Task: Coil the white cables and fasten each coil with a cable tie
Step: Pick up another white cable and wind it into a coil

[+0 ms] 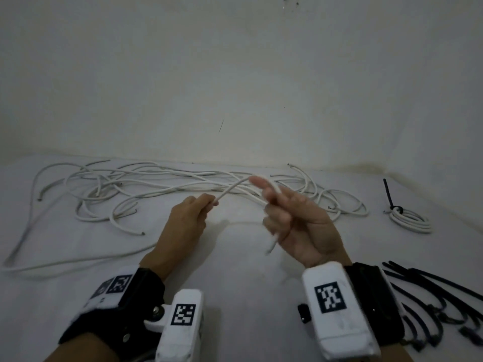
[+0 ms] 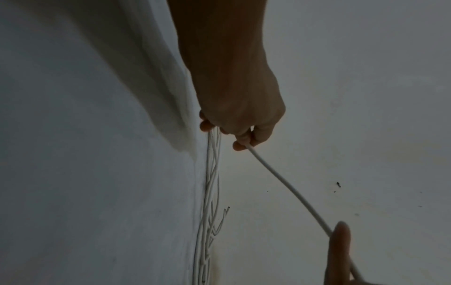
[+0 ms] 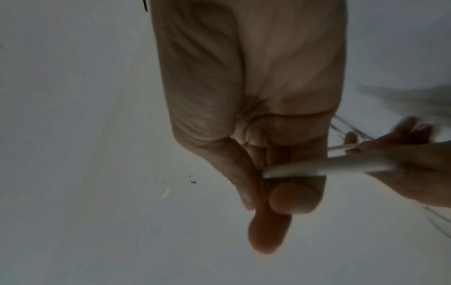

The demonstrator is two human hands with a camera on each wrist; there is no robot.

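In the head view, the left hand (image 1: 188, 215) is pinching a white cable (image 1: 231, 190) between curled fingertips, while the right hand (image 1: 295, 220), palm turned up, is curling its fingers around the same cable, whose free end is sticking out below its palm; the short span running taut between the two hands suggests the first loop of a new coil is being measured. Beyond both hands the loose cables (image 1: 156, 189) are lying in a tangle, waiting their turn. Off to the right hand's outer side a finished coil (image 1: 410, 220) is sitting already bound with a dark tie, and near the right wrist a spare cable ties (image 1: 431, 296) bunch is lying within easy reach for the fastening. In the left wrist view, the left hand (image 2: 244, 115) is gripping the white cable (image 2: 288, 185), which is slanting away to a fingertip of the right hand (image 2: 341, 241); the loose cables (image 2: 209, 192) are trailing alongside. In the right wrist view, blurred, the right hand (image 3: 256, 115) is clamping the white cable (image 3: 317, 168) between thumb and folded fingers, with the left hand (image 3: 402, 154) just beside it holding the same strand.
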